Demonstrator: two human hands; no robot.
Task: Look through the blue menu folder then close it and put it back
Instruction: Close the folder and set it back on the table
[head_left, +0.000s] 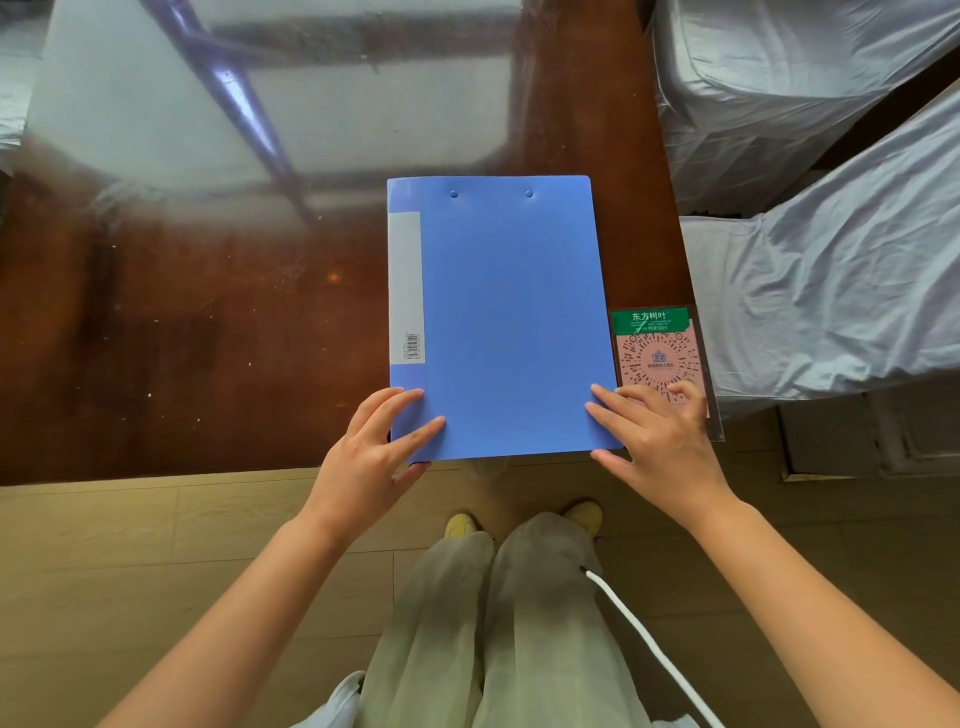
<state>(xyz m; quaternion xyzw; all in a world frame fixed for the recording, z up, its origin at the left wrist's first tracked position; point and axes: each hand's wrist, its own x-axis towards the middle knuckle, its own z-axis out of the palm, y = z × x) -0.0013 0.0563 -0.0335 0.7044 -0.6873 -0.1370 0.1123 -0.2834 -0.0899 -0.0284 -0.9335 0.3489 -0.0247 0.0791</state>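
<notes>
The blue menu folder (501, 312) lies closed and flat on the dark glossy table (182, 322), its spine with a white label on the left, its near edge at the table's front edge. My left hand (371, 449) grips the folder's near left corner, fingers on top and thumb at the edge. My right hand (652, 436) holds the near right corner, fingers spread on the cover and thumb below the edge.
A pink QR-code card (662, 358) with a green header sits in a clear stand right of the folder, partly behind my right hand. Chairs under plastic covers (831, 270) stand to the right. Wooden floor and my legs are below.
</notes>
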